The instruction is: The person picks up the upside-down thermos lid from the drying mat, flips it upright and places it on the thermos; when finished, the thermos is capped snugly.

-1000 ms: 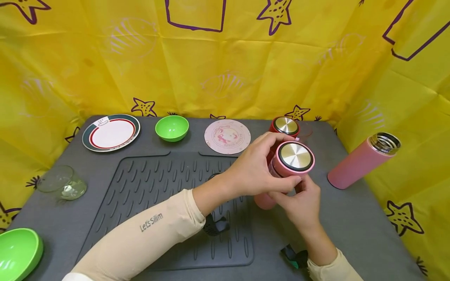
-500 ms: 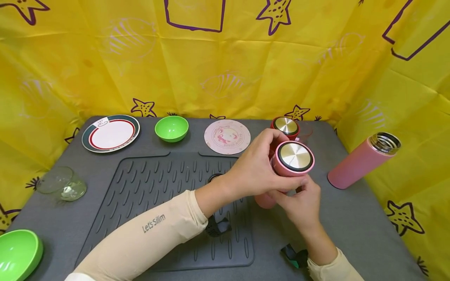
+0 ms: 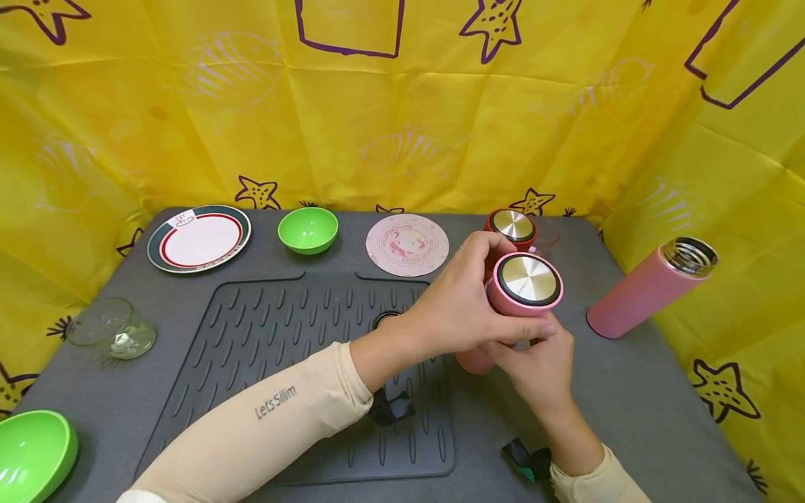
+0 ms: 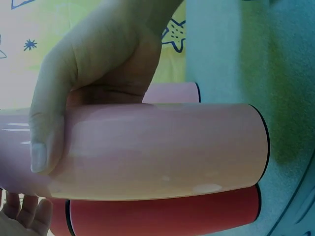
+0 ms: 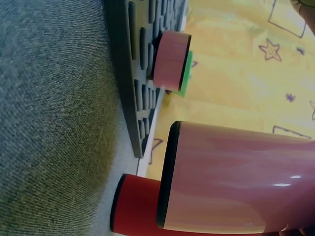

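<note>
A pink thermos point(image 3: 522, 304) with a silver-topped lid stands upright on the grey table, right of centre. My left hand point(image 3: 468, 307) grips it near the top, with the thumb point(image 4: 47, 132) across its side in the left wrist view. My right hand point(image 3: 537, 363) holds the same thermos from the near right side, just under the left thumb; some of its fingers are hidden. Close behind stands a red thermos point(image 3: 512, 227) with a silver-topped lid. Farther right is a second pink thermos point(image 3: 648, 290), its steel mouth uncovered.
A ridged drying mat point(image 3: 283, 363) lies left of the hands, bearing a short pink lid point(image 5: 170, 61). Around it are a plate point(image 3: 201, 241), a green bowl point(image 3: 308, 230), a round pink mat point(image 3: 407, 244), a drinking glass point(image 3: 113, 328) and another green bowl point(image 3: 34, 454). Yellow curtain point(image 3: 402, 105) encloses the table.
My left hand has shifted slightly around the pink thermos, its thumb sliding a little to the right. The right hand and the other objects look the same.
</note>
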`<move>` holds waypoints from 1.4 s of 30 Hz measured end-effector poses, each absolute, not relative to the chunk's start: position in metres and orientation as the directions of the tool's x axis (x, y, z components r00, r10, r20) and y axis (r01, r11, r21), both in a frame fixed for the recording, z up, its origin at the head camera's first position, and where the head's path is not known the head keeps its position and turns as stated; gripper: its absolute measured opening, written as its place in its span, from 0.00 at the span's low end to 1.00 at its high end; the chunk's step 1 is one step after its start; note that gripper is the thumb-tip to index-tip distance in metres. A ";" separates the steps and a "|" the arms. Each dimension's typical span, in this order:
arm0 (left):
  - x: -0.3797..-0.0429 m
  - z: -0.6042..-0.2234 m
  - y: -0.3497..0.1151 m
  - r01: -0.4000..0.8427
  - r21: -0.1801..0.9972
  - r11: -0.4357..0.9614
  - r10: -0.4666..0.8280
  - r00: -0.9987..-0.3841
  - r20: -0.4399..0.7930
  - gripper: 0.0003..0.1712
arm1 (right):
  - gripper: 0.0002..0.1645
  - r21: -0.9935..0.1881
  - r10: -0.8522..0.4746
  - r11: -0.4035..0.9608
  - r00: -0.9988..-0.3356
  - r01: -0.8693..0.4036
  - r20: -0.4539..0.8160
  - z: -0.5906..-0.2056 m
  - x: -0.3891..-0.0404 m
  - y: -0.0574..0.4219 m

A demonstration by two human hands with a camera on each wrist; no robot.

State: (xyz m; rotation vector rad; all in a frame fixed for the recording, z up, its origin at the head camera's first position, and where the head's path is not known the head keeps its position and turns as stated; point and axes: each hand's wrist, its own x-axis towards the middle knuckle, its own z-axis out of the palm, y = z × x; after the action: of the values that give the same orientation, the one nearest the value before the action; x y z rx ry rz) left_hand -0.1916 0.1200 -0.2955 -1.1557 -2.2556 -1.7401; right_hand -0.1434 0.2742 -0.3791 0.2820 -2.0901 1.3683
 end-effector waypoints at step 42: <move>-0.193 -0.296 0.114 0.701 0.705 0.103 0.531 -0.639 0.557 0.42 | 0.29 -0.762 0.164 0.425 -0.786 -0.488 0.595 -0.375 -0.140 0.277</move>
State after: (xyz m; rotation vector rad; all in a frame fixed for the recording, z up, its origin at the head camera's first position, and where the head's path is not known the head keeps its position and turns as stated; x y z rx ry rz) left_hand -0.1928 0.1137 -0.2955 -1.2468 -2.2063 -1.5652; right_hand -0.1402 0.2770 -0.3750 0.2722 -2.0739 1.3893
